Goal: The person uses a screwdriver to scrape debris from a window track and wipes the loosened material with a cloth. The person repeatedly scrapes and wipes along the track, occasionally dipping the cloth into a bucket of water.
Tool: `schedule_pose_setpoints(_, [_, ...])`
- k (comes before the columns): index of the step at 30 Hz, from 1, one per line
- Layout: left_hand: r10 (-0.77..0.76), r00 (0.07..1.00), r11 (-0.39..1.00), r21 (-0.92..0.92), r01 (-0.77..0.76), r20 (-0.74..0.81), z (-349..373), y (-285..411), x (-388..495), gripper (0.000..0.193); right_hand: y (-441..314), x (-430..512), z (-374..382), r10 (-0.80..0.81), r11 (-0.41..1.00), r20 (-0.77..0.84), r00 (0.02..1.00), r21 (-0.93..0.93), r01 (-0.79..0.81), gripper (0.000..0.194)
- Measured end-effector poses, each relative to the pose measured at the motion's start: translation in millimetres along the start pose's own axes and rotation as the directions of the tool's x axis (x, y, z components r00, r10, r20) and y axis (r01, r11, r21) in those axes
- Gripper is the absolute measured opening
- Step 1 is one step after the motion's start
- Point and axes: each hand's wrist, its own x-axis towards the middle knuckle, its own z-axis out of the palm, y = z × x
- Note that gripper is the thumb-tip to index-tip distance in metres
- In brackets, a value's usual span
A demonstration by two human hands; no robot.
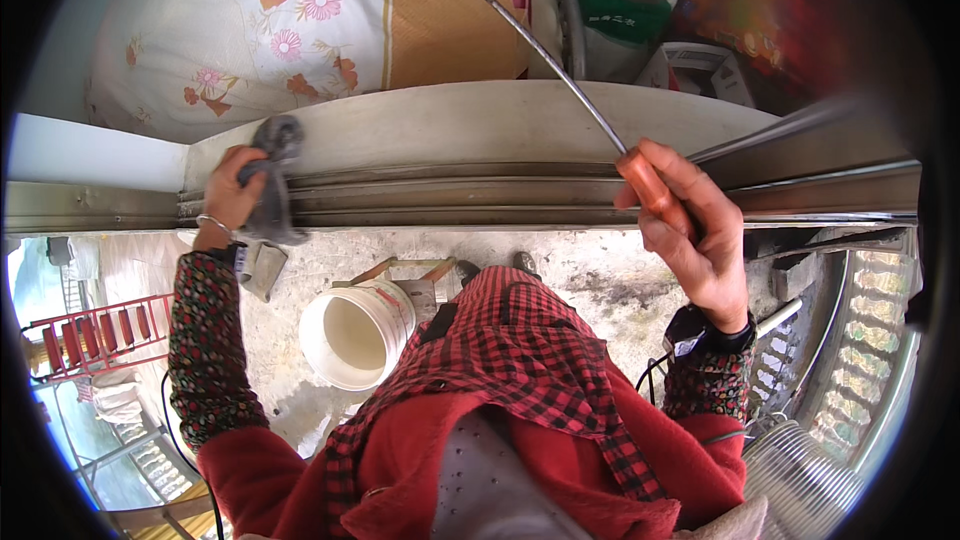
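My left hand (232,189) grips a dark grey cloth (271,199) at the left end of a window sill. Part of the cloth hangs over the metal window track (450,195), and its outline is blurred. In my right hand (701,232) is a flat-blade screwdriver, held by its orange handle (654,191). Its long metal shaft (540,52) points up and to the left, above the pale sill (465,120). The blade tip appears over the patterned fabric beyond the window.
A white bucket (315,345) holding cloudy liquid stands on the concrete floor (585,262) to my left. Beyond the sill lie a flower-patterned cover (247,37) and a green-and-white bag (622,7). A red rack (97,337) is far left; a coiled wire-like bundle (802,472) sits lower right.
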Motion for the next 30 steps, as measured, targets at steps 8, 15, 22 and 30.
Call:
schedule_pose_setpoints(8, [0.026, 1.000, 0.887, -0.460, -0.021, 0.004, -75, 129, 26, 0.047, 10, -57, -52, -0.055, 0.975, 0.073, 0.996, 0.219, 0.038, 0.060])
schedule_pose_setpoints(15, [0.624, 0.724, 0.678, -0.665, -0.313, 0.295, 38, 310, 150, 0.058, 19, -131, -87, -0.131, 0.835, -0.115, 0.985, 0.522, 0.172, 0.063])
schedule_pose_setpoints(22, [0.902, 0.288, 0.391, -0.328, -0.860, 0.321, 238, 400, 202, 0.058, 24, -170, -67, -0.048, 0.912, -0.351, 0.935, 0.366, 0.185, 0.061])
schedule_pose_setpoints(30, [0.816, 0.438, 0.551, -0.277, -0.787, 0.377, 147, 254, 151, 0.059, 30, -135, -41, -0.127, 0.893, -0.279, 0.952, 0.386, 0.232, 0.063])
